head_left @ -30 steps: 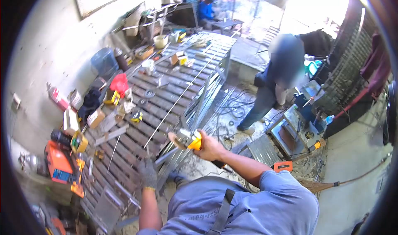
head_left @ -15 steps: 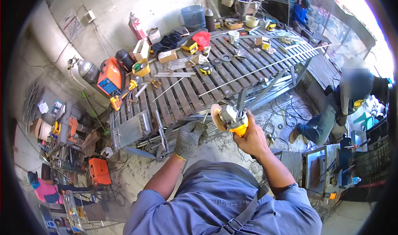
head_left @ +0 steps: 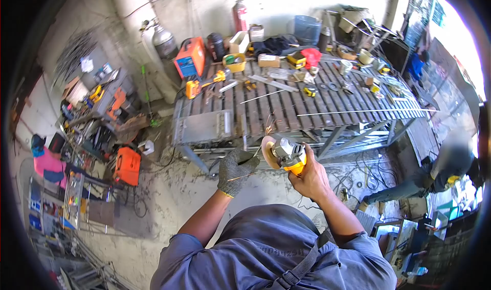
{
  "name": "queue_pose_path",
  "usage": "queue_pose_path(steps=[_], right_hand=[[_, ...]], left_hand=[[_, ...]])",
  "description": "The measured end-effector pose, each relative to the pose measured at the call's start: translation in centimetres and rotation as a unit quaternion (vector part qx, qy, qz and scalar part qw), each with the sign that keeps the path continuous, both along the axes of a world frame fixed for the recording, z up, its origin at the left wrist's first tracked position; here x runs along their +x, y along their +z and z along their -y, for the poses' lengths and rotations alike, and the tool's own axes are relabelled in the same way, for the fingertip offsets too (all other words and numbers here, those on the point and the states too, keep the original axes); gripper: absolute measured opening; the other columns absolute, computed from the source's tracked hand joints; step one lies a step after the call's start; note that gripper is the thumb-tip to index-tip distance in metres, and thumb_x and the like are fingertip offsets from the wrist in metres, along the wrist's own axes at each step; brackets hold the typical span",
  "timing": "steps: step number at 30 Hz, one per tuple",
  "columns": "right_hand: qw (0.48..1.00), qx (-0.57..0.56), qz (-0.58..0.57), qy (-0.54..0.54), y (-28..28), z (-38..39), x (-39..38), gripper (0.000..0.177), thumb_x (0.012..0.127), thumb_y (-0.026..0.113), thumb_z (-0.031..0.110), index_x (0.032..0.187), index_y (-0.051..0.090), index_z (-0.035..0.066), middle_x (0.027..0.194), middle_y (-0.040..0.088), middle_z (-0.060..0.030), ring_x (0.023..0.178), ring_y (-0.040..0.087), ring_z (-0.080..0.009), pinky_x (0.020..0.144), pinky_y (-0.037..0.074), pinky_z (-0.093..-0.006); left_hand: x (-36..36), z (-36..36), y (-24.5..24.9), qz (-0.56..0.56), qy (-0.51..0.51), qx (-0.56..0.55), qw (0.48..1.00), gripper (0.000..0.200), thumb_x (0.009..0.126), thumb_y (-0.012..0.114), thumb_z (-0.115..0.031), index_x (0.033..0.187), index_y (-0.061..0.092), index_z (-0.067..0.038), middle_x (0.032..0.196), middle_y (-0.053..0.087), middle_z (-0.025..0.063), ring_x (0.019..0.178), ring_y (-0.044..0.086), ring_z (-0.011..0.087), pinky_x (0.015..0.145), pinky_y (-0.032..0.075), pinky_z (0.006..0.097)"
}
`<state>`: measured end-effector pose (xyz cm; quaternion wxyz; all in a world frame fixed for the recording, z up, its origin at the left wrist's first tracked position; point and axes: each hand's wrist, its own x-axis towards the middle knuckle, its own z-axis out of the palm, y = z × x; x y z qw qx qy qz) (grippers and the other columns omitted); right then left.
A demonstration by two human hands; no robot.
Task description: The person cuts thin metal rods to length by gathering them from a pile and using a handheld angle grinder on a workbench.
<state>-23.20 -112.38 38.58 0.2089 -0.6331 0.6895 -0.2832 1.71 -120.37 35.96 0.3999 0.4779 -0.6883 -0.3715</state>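
My right hand (head_left: pixel 311 176), bare, is wrapped round the yellow body of an angle grinder (head_left: pixel 292 156). The grinder's round tan disc (head_left: pixel 268 152) faces left, toward my other hand. My left hand (head_left: pixel 236 171), in a grey knit glove, is closed on a thin metal rod (head_left: pixel 259 149), which sticks up beside the disc. Rod and disc appear to touch, and orange sparks (head_left: pixel 269 124) fly upward from there. Another thin orange streak crosses in front of the glove. Most of the rod is hidden by the gloved fingers.
Ahead stands a slatted metal workbench (head_left: pixel 286 111) with a tape measure (head_left: pixel 310 91), boxes and a long thin bar. An orange welding machine (head_left: pixel 190 57) sits at its back left. Cables (head_left: pixel 368 172) lie on the floor at right, near a co-worker (head_left: pixel 434 172). Another person (head_left: pixel 50 162) is far left.
My view has turned, so the bench sits further right and more level. Sparks now come from the disc, and the gloved hand with the rod is close against it.
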Motion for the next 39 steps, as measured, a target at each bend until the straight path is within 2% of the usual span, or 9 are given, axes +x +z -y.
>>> queue_pose_path(steps=[5, 6, 7, 9, 10, 13, 27, 33, 39], right_hand=[[0.988, -0.093, 0.112, 0.042, -2.6, 3.2, 7.8, 0.067, 0.078, 0.082, 0.014, 0.135, 0.053, -0.004, 0.101, 0.074, -0.0238, 0.096, 0.074, -0.0422, 0.085, 0.058, -0.0452], [0.976, -0.062, 0.206, 0.035, -2.9, 4.2, 9.2, 0.047, 0.078, 0.082, 0.006, 0.118, 0.06, -0.003, 0.097, 0.073, -0.0147, 0.094, 0.075, -0.0289, 0.082, 0.057, -0.0378], [0.946, -0.065, 0.309, 0.075, -4.2, 5.9, 10.6, 0.044, 0.084, 0.08, 0.01, 0.122, 0.061, 0.0, 0.096, 0.072, -0.0114, 0.082, 0.073, -0.0252, 0.078, 0.061, -0.042], [0.837, 0.108, 0.536, 0.01, -4.4, 6.8, 12.8, 0.037, 0.088, 0.073, 0.007, 0.122, 0.059, 0.001, 0.093, 0.07, -0.0106, 0.071, 0.072, -0.0261, 0.064, 0.063, -0.0424], [0.787, 0.127, 0.604, 0.01, -4.6, 7.2, 14.0, 0.034, 0.091, 0.067, 0.009, 0.122, 0.056, 0.001, 0.088, 0.066, -0.0115, 0.064, 0.071, -0.0274, 0.053, 0.062, -0.0426], [0.663, 0.164, 0.73, 0.025, -4.9, 7.2, 17.5, 0.036, 0.094, 0.066, 0.022, 0.124, 0.054, 0.004, 0.088, 0.067, -0.0124, 0.065, 0.069, -0.0284, 0.06, 0.061, -0.0445], [0.632, 0.099, 0.769, 0.004, -7.7, 5.5, 18.7, 0.039, 0.094, 0.071, 0.027, 0.124, 0.056, 0.006, 0.089, 0.067, -0.0122, 0.067, 0.069, -0.0288, 0.067, 0.059, -0.0465], [0.62, 0.08, 0.78, -0.027, -9.8, 10.0, 15.2, 0.041, 0.093, 0.073, 0.026, 0.125, 0.055, 0.006, 0.09, 0.066, -0.0118, 0.067, 0.068, -0.0268, 0.066, 0.059, -0.0453], [0.583, 0.079, 0.809, -0.015, -11.9, 18.0, 12.2, 0.046, 0.091, 0.077, 0.027, 0.125, 0.056, 0.004, 0.091, 0.067, -0.0121, 0.068, 0.068, -0.0259, 0.067, 0.06, -0.0441]], left_hand=[[9.5, -2.6, -3.6, 0.05, 0.107, -0.144, 0.982, 0.029, 0.09, 0.079, -0.021, 0.114, 0.073, -0.006, 0.076, 0.068, 0.0163, 0.071, 0.069, 0.0356, 0.065, 0.051, 0.0463], [10.6, -4.4, -1.9, 0.11, 0.084, -0.066, 0.988, 0.034, 0.091, 0.079, -0.026, 0.118, 0.069, -0.009, 0.089, 0.069, 0.0172, 0.077, 0.07, 0.0387, 0.07, 0.054, 0.05], [11.5, -5.2, -2.9, 0.132, 0.043, -0.128, 0.982, 0.034, 0.091, 0.079, -0.03, 0.117, 0.07, -0.01, 0.095, 0.069, 0.0155, 0.082, 0.071, 0.0372, 0.072, 0.055, 0.0492], [12.8, -6.5, -5.3, 0.176, -0.044, -0.249, 0.951, 0.037, 0.09, 0.08, -0.036, 0.116, 0.07, -0.012, 0.108, 0.07, 0.012, 0.091, 0.072, 0.0343, 0.077, 0.058, 0.0476], [13.3, -7.4, -4.0, 0.189, -0.063, -0.218, 0.955, 0.041, 0.089, 0.08, -0.039, 0.119, 0.07, -0.013, 0.113, 0.069, 0.0117, 0.094, 0.071, 0.0348, 0.078, 0.058, 0.0485], [14.9, -9.1, -1.5, 0.205, -0.112, -0.163, 0.958, 0.053, 0.085, 0.082, -0.044, 0.128, 0.067, -0.016, 0.121, 0.068, 0.0114, 0.1, 0.071, 0.0358, 0.082, 0.059, 0.05], [17.1, -4.5, -3.4, 0.103, -0.247, -0.158, 0.95, 0.063, 0.078, 0.087, -0.05, 0.127, 0.069, -0.014, 0.117, 0.073, 0.0139, 0.103, 0.074, 0.0363, 0.089, 0.059, 0.0459], [13.0, 0.6, -4.2, 0.076, -0.262, -0.16, 0.949, 0.069, 0.077, 0.087, -0.052, 0.128, 0.065, -0.012, 0.115, 0.07, 0.0173, 0.103, 0.071, 0.0383, 0.088, 0.058, 0.0482], [9.0, 8.1, -2.8, 0.165, -0.238, -0.093, 0.953, 0.066, 0.076, 0.087, -0.051, 0.123, 0.064, -0.01, 0.118, 0.069, 0.0193, 0.103, 0.07, 0.0395, 0.088, 0.057, 0.0492]])
